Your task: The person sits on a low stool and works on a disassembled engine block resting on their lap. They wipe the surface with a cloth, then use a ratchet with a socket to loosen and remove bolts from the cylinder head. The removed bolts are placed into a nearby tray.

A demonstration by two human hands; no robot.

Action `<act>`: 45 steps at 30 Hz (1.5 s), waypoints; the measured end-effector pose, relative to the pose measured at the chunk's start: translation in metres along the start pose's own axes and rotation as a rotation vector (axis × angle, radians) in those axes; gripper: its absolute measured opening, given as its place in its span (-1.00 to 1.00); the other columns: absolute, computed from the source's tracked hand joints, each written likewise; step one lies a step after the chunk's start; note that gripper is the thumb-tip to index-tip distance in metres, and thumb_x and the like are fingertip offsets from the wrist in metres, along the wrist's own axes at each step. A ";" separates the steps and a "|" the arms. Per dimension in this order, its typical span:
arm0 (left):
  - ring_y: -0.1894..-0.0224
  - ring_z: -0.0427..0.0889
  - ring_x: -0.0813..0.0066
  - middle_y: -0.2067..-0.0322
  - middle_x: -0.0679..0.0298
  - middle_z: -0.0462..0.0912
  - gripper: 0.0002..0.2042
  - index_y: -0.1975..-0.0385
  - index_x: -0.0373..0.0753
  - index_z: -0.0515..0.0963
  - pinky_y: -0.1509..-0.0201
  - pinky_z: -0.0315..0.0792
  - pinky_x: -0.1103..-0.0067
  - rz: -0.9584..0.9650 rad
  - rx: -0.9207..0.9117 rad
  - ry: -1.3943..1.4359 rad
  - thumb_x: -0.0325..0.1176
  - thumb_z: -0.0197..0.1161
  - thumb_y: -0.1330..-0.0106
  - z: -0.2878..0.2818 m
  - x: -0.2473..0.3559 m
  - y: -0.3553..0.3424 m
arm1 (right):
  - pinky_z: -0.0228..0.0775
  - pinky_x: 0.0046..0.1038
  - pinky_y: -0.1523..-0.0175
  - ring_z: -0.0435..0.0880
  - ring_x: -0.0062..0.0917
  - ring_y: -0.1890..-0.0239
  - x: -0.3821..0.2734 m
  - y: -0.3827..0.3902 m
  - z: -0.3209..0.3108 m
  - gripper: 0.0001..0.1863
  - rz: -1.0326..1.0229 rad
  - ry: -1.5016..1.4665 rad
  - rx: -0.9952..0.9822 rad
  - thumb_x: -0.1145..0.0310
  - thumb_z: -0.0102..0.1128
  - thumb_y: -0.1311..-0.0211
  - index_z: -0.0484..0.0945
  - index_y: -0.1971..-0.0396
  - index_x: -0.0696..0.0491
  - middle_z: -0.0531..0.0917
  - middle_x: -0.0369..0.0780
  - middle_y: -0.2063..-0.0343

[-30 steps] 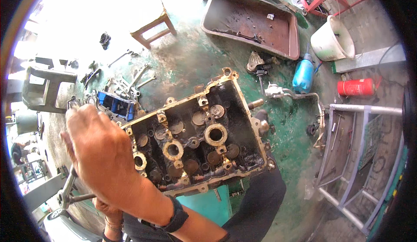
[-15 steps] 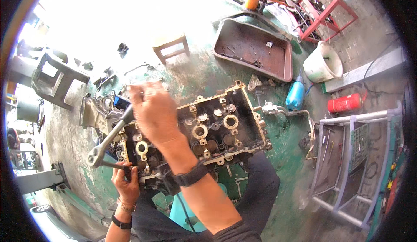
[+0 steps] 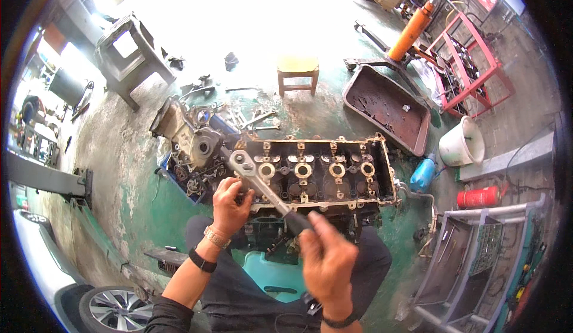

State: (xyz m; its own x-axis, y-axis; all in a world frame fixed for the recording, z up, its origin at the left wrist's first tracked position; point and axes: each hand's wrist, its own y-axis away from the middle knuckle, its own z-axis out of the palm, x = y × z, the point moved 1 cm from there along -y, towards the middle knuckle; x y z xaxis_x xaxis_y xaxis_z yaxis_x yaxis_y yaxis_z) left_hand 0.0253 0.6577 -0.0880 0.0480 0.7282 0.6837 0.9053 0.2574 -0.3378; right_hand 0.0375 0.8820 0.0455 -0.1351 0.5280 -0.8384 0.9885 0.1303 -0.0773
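Note:
A cylinder head (image 3: 322, 204), dark inside with pale round tubes in a row, lies in front of me near my knees. My right hand (image 3: 328, 258) is wrapped round the black grip of a long ratchet wrench (image 3: 268, 191). The wrench slants up and left across the near left part of the cylinder head. Its round head sits above the left end, beyond my left hand (image 3: 231, 206). Curled fingers of that left hand come together beside the cylinder head's left corner, below the ratchet head; what they grip is hidden.
Greasy engine parts (image 3: 200, 145) lie in a blue tray (image 3: 179, 183) on the left. Behind stand a small wooden stool (image 3: 297, 73) and a brown drip pan (image 3: 388, 112). To the right are a blue bottle (image 3: 422, 175), white bucket (image 3: 459, 142), fire extinguisher (image 3: 478, 197) and metal rack (image 3: 477, 255).
My right hand has swung the wrench's grip from the far side over to the near right. The left hand still stays at the left end. The whole view has shifted.

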 end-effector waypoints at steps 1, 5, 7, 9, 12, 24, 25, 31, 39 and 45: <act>0.29 0.55 0.06 0.36 0.08 0.54 -0.83 0.41 -0.37 0.53 0.23 0.47 0.35 -0.013 -0.014 0.031 -0.51 0.39 -0.06 0.000 -0.001 0.001 | 0.51 -0.41 0.41 0.71 -0.43 0.52 -0.010 0.014 0.005 -0.62 -0.117 0.012 -0.024 0.32 0.26 -0.31 0.56 0.00 0.29 0.69 -0.06 0.48; 0.29 0.58 0.07 0.38 0.10 0.57 -0.87 0.39 -0.32 0.56 0.22 0.49 0.34 -0.012 0.017 0.083 -0.47 0.36 -0.11 0.002 -0.008 0.004 | 0.59 -0.34 0.34 0.76 -0.24 0.43 -0.040 0.045 0.046 -0.36 -0.166 -0.075 -0.193 0.30 0.29 -0.26 0.32 -0.23 0.33 0.74 -0.09 0.41; 0.38 0.63 0.13 0.43 0.12 0.62 -0.82 0.34 -0.28 0.58 0.27 0.52 0.35 -0.120 0.016 0.091 -0.41 0.40 -0.10 0.005 -0.011 0.007 | 0.59 -0.33 0.32 0.76 -0.24 0.40 -0.053 0.050 0.068 -0.24 -0.197 -0.101 -0.228 0.26 0.30 -0.25 0.17 -0.30 0.35 0.74 -0.13 0.36; 0.40 0.64 0.15 0.45 0.13 0.63 -0.81 0.36 -0.27 0.57 0.28 0.53 0.35 -0.162 0.011 0.144 -0.39 0.42 -0.09 0.007 -0.013 0.007 | 0.59 -0.33 0.31 0.76 -0.24 0.39 -0.064 0.053 0.081 -0.21 -0.202 -0.167 -0.221 0.24 0.30 -0.25 0.12 -0.32 0.35 0.74 -0.14 0.35; 0.32 0.63 0.06 0.43 0.11 0.62 -0.84 0.40 -0.27 0.57 0.23 0.53 0.30 -0.046 -0.017 0.053 -0.37 0.40 -0.10 0.003 -0.014 0.004 | 0.59 -0.36 0.33 0.76 -0.29 0.42 -0.054 0.050 0.063 -0.28 -0.187 -0.084 -0.266 0.31 0.27 -0.27 0.17 -0.31 0.34 0.74 -0.13 0.35; 0.36 0.54 0.10 0.53 0.14 0.54 -0.83 0.57 -0.25 0.56 0.25 0.45 0.28 0.141 0.010 0.003 -0.33 0.39 -0.05 0.000 -0.012 -0.002 | 0.40 -0.41 -0.14 0.61 -0.45 0.04 0.041 -0.102 -0.024 -0.46 0.121 0.044 -0.244 0.10 0.42 -0.17 0.60 -0.06 0.12 0.69 -0.18 0.11; 0.32 0.54 0.11 0.45 0.13 0.56 -0.83 0.51 -0.26 0.57 0.22 0.46 0.28 0.125 0.031 0.065 -0.32 0.39 -0.10 0.000 -0.011 -0.001 | 0.39 -0.44 -0.12 0.59 -0.49 0.06 0.042 -0.116 -0.017 -0.42 0.058 -0.027 -0.271 0.11 0.43 -0.17 0.56 -0.10 0.14 0.68 -0.19 0.12; 0.19 0.51 0.08 0.35 0.12 0.50 -0.81 0.47 -0.27 0.55 0.08 0.45 0.29 -0.005 0.007 0.111 -0.28 0.34 -0.16 0.011 -0.012 0.006 | 0.43 -0.30 -0.13 0.58 -0.33 -0.04 0.040 -0.119 -0.009 -0.57 0.044 0.084 -0.185 0.24 0.25 -0.36 0.54 -0.11 0.18 0.61 -0.06 0.02; 0.26 0.53 0.14 0.39 0.17 0.50 -0.86 0.46 -0.22 0.54 0.21 0.49 0.34 0.100 0.070 0.054 -0.33 0.34 -0.13 0.019 -0.019 0.007 | 0.49 -0.07 0.10 0.64 0.12 0.16 -0.044 0.014 0.005 -0.33 -0.133 0.417 -0.437 0.00 0.17 -0.31 0.38 -0.19 0.24 0.67 0.16 0.25; 0.23 0.51 0.10 0.35 0.14 0.49 -0.85 0.44 -0.25 0.53 0.13 0.48 0.30 0.068 0.082 0.104 -0.34 0.33 -0.13 0.016 -0.015 0.008 | 0.48 -0.11 0.01 0.62 0.11 0.06 -0.063 0.045 0.048 -0.28 -0.238 0.157 -0.277 0.09 0.22 -0.29 0.26 -0.28 0.27 0.61 0.20 0.08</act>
State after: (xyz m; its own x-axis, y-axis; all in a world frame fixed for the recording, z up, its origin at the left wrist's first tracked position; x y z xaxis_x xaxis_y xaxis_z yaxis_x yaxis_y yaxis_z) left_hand 0.0249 0.6587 -0.1113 0.1558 0.6770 0.7193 0.8611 0.2637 -0.4347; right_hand 0.0936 0.8145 0.0686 -0.3887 0.5749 -0.7200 0.8752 0.4746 -0.0935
